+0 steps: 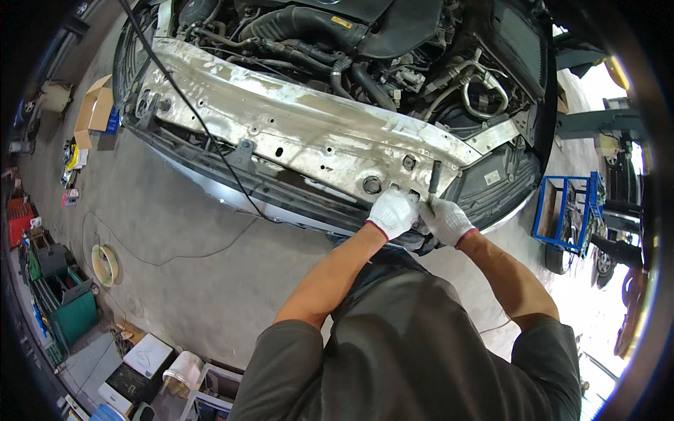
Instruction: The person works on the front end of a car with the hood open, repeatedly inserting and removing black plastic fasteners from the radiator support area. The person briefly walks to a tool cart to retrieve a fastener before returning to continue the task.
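Grey shirt (421, 351) and two bare forearms fill the bottom of my view, nearest the lens, as I watch from afar a person bent over an open engine bay (365, 42). Both hands wear white knit gloves with red cuffs. From here the left hand (393, 214) presses down on the right end of the bare silver crossmember (295, 126), fingers curled together against the metal. Beside it and touching it, the right hand (444, 221) is clamped round the grip of a dark tool (433, 177), whose shaft stands nearly upright just above the glove at the panel's edge. One black cable (203, 126) runs across the panel and trails down to the concrete floor (175, 231).

Containers ring the scene. One open cardboard box (95, 105) sits at far left; what it holds I cannot make out. One green bin (70, 309) stands lower left with dark items inside, too small to name. One blue metal rack (569, 210) stands at right. One round spool (104, 264) lies flat on the floor.
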